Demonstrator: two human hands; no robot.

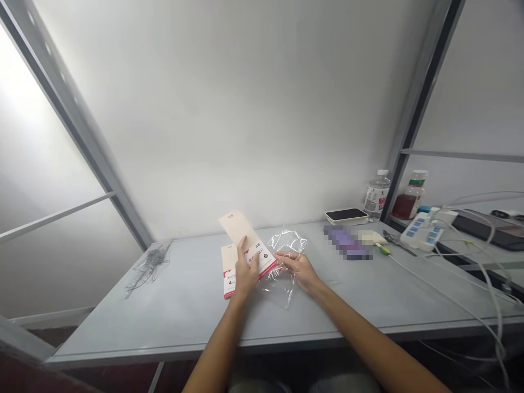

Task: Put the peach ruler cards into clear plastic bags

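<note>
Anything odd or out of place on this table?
Mainly the white cables: looped loosely near the power strip at right, drooping over the table's front edge, which looks untidy. Also odd: a dark, crumpled bundle lying alone at left; can't tell what it is.

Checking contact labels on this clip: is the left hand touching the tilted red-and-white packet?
Touching. The head view shows the left hand holding the tilted red-and-white packet, its thumb lying over the printed face.

Open tabletop (164,316) front-left, power strip (421,230) obstructing right
</note>
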